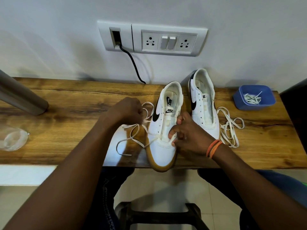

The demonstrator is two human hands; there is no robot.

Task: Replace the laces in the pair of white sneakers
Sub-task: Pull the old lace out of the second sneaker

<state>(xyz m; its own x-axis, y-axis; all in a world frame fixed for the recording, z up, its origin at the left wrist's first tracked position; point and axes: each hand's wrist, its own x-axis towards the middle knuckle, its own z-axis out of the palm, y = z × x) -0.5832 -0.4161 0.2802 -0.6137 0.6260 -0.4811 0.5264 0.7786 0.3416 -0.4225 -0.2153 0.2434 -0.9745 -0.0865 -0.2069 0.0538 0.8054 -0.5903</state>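
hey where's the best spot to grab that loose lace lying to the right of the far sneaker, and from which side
Judging by its pose, take the loose lace at the outermost loop, furthest from the far sneaker, coming from above on the right. There a single strand lies flat on bare wooden table, apart from the tangle beside the sole, so a pinch should catch just one strand.

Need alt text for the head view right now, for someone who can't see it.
A person laces a white sneaker at the near edge of a wooden table: the left hand grips the lace, the right hand pinches at the eyelets. The second sneaker lies beside a loose lace; a blue tub holds more laces.
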